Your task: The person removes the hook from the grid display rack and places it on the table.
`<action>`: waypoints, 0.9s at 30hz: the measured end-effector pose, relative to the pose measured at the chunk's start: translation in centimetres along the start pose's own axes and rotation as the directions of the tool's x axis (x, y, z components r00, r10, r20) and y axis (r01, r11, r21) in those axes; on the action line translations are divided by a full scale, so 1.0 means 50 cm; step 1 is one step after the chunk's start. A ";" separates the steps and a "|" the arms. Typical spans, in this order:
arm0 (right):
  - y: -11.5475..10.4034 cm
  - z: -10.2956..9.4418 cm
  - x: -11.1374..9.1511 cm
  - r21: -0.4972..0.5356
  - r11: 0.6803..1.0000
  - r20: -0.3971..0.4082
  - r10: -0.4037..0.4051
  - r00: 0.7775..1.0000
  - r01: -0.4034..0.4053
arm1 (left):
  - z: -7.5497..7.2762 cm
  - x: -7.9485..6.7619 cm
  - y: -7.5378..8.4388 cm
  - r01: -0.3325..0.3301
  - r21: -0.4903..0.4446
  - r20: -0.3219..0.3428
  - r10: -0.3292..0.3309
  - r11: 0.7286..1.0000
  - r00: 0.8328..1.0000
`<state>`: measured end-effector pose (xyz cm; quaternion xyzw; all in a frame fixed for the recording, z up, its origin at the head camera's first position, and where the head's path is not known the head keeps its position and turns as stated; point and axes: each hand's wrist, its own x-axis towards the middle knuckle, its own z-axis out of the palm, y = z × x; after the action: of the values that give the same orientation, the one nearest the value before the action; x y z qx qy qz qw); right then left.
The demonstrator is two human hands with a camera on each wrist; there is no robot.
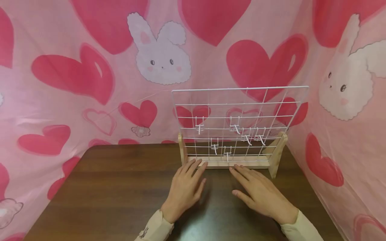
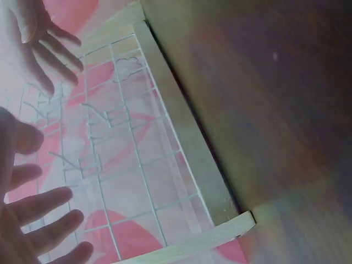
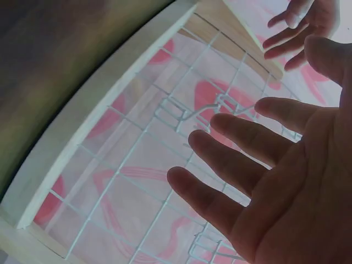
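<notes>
A white wire grid rack [image 1: 238, 116] stands on the table in a pale wooden base [image 1: 241, 164]. Several white wire hooks [image 1: 214, 146] hang on its bars at different heights, their prongs facing me. In the head view my left hand [image 1: 185, 187] is in front of the base's left part, palm down with fingers spread and straight. The right hand [image 1: 262, 194] mirrors it before the base's right part, fingers extended. Both wrist views show nothing held; the left palm [image 2: 16, 220] and right palm [image 3: 291, 198] face the grid with fingers apart.
The dark brown wooden table [image 1: 114, 194] extends to the left of the rack. Pink cloth [image 1: 211, 63] printed with red hearts and white rabbits hangs behind the table and along both sides. The rack's wooden side posts [image 1: 278, 155] rise at either end of the base.
</notes>
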<state>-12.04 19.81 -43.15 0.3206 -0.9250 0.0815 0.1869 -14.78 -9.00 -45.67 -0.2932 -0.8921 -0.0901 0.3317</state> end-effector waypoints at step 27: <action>-0.006 -0.030 0.065 -0.001 0.998 -0.274 -0.067 0.959 0.069 | -0.010 0.011 -0.056 0.076 -0.194 -0.238 -0.122 0.978 0.964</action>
<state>-13.76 18.15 -40.47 0.3385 -0.8784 0.1224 0.3143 -16.48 -11.20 -44.85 -0.2636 -0.8450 -0.2242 0.4077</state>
